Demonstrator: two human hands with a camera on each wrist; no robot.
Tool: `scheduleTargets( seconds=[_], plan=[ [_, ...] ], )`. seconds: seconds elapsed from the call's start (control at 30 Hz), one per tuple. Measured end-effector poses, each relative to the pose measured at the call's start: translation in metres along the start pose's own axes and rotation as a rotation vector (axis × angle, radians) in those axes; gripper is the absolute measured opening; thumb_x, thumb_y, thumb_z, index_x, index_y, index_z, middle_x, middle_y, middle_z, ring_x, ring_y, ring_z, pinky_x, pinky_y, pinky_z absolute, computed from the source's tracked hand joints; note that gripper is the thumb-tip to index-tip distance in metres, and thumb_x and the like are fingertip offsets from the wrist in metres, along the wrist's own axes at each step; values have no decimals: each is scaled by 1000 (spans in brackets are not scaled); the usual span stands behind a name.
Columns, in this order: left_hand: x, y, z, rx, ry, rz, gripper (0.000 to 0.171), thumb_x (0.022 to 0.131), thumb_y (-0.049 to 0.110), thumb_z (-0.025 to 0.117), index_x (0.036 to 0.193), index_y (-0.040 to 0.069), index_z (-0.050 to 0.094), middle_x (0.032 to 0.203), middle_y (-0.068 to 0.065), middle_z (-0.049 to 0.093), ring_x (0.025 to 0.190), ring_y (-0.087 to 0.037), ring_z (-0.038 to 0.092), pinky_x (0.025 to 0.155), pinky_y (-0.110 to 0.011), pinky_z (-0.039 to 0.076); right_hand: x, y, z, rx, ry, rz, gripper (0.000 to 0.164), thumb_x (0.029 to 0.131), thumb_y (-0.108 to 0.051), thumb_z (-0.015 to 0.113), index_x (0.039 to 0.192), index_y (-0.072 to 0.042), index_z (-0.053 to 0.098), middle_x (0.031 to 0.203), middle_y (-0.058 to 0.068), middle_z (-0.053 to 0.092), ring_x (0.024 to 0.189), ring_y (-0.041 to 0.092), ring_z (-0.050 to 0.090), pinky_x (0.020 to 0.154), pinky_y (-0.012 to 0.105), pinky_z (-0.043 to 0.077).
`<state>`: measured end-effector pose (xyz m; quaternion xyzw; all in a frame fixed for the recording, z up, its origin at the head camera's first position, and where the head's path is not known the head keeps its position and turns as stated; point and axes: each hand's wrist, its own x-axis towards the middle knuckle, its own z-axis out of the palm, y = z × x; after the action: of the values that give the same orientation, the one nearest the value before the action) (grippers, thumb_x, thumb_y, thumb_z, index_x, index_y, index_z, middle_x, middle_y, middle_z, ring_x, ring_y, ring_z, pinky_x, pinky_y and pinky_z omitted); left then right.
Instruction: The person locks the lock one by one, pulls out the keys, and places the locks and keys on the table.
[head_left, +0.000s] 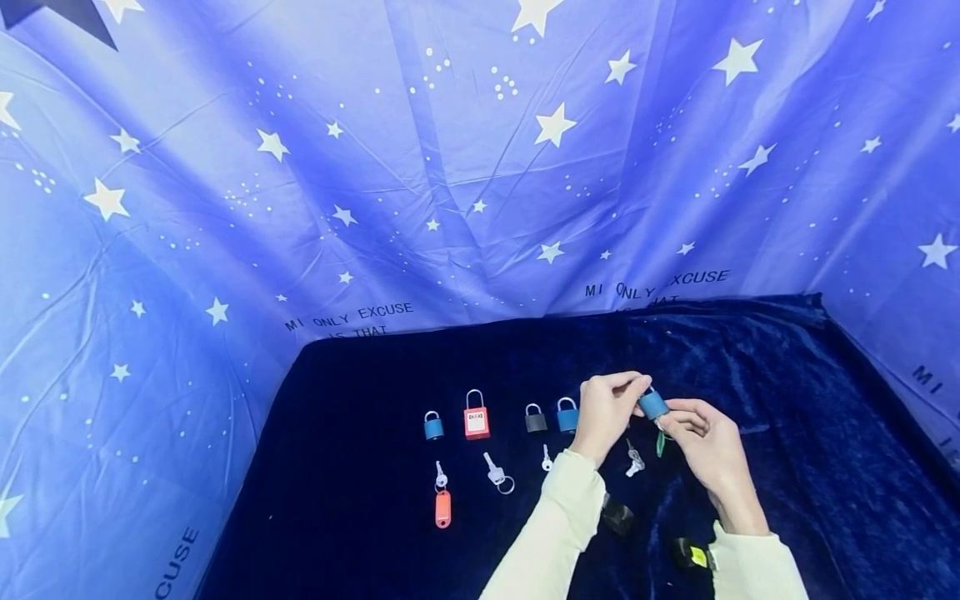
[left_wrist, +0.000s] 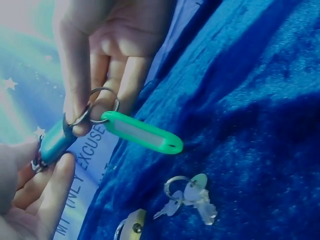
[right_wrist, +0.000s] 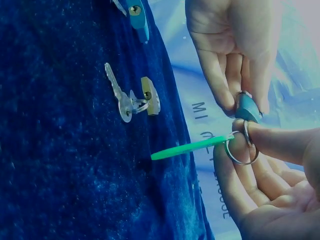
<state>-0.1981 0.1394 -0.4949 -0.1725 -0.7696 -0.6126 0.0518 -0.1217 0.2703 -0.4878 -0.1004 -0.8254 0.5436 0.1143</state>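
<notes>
Above the right part of the dark cloth, my left hand [head_left: 606,412] pinches a small blue padlock [head_left: 654,406] between thumb and fingers. My right hand [head_left: 711,442] meets it at the keyhole end, thumb and forefinger pinching a key that they mostly hide. From that key hang a metal ring [left_wrist: 118,104] and a green key tag [left_wrist: 142,133]. Below the hands lies a bunch of keys [head_left: 634,460]. Near it a brass padlock [right_wrist: 150,97] shows in the wrist views.
Left of my hands stand a small blue padlock [head_left: 434,428], a red one [head_left: 476,422], a black one [head_left: 535,422] and another blue one [head_left: 567,417]. In front lie a key with a red tag [head_left: 443,508], a key on a ring [head_left: 495,472] and a small key [head_left: 547,458]. A starry curtain [head_left: 450,167] hangs behind.
</notes>
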Motion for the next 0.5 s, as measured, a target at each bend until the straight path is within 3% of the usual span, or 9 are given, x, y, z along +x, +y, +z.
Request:
scheduleTargets(
  seconds=[0.2,0.33,0.5],
  plan=[
    [1,-1,-4,-45,-18,-62,17,92,31,71,97,17,79,69,1,74,51,-5,66,39,-22,51,-2,-2,0,-13,-11,-7,36,96,-17,67,124,4,61,88,-7,73,78,-5,62,70,10,49],
    [1,-2,-6,-75,-32,-40,19,93,29,70,102,15,80,72,-4,75,54,-8,68,42,-22,53,-3,-5,0,-18,-5,-13,35,96,-17,67,123,4,62,90,-4,74,79,-6,63,71,9,49],
    [1,-2,-8,-70,-52,0,20,94,22,68,104,9,79,76,-7,76,52,5,63,46,-18,52,-3,-6,-1,-16,3,-16,32,96,-14,66,121,5,63,87,-9,73,78,-6,64,71,9,50]
  ],
)
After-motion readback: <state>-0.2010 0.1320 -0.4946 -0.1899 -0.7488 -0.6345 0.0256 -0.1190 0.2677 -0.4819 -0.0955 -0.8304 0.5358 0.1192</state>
